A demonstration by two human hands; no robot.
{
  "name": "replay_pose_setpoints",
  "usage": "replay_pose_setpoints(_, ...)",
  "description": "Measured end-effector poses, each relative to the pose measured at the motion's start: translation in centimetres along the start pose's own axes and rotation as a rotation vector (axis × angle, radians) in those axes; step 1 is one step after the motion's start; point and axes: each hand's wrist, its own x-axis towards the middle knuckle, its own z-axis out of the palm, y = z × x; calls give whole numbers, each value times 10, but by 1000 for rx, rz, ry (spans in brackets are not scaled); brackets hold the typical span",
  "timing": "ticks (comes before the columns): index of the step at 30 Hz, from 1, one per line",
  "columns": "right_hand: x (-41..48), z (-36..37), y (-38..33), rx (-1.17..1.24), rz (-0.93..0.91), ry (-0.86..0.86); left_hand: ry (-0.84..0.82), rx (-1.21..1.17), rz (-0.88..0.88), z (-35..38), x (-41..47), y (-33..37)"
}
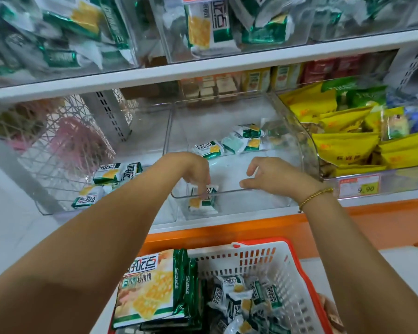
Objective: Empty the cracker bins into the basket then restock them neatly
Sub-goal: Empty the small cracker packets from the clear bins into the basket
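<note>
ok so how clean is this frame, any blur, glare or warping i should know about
Head view: top-shelf packets are smeared by motion blur; the white shelf edge slants and bows from the wide lens; the clear bin wall carries pale reflections; left hand pinching a small packet, right hand and the basket look sharp; light is flat, with hardly any shadow.
</note>
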Motion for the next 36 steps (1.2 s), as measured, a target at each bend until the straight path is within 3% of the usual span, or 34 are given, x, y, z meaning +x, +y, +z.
replay_pose_setpoints(4,6,5,0,9,-9,5,-164,-92,-41,-4,11,-3)
replay_pose_setpoints(9,3,6,1,13,-20,60,-200,-187,-41,-11,16,-4)
replay_pose_setpoints(11,4,3,0,12,-26,88,-120,-214,-37,-20,19,-6)
replay_pose_setpoints(16,41,-9,-8,3,-5,224,305,-350,-78,-40,34,-10)
replay_pose_setpoints(21,92,-17,0,-45,72,260,412,-316,-145,-46,46,-2)
replay_pose_setpoints(26,124,-12,9,-164,60,179,303,-251,-137,-48,57,-5)
replay_pose_setpoints(31,147,-4,15,-317,33,166,294,-250,-103,-52,65,-11)
replay_pose_setpoints(36,158,7,19,-392,-5,264,122,-285,-135,-54,64,-12)
